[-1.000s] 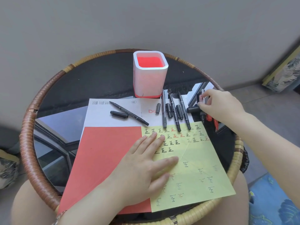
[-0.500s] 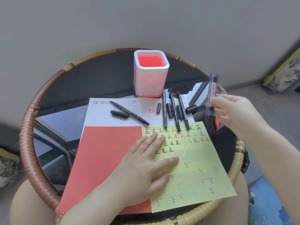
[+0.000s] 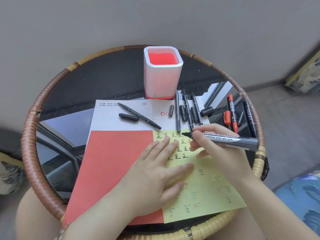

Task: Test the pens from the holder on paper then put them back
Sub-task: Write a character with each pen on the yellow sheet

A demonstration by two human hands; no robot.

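My right hand (image 3: 220, 153) grips a thick grey whiteboard marker (image 3: 230, 140), uncapped, its black tip just above the top rows of marks on the yellow paper (image 3: 207, 184). My left hand (image 3: 155, 177) lies flat on that paper with fingers spread, pinning it. The white and red pen holder (image 3: 162, 73) stands at the back of the table with no pens showing in it. Several uncapped black pens (image 3: 187, 111) and loose caps lie in front of it. Another black pen (image 3: 140, 116) and its cap (image 3: 128, 117) rest on the white sheet to the left.
A red sheet (image 3: 114, 170) and a white printed sheet (image 3: 110, 116) lie under the yellow paper on a round glass table with a wicker rim (image 3: 29, 135). A red pen (image 3: 232, 113), a red cap and a black pen lie at the right. A grey wall stands close behind.
My right hand picked the whiteboard marker up from the right side of the table, lifted it upright, then swung it down and left so its tip points at the yellow paper. My left hand stayed put.
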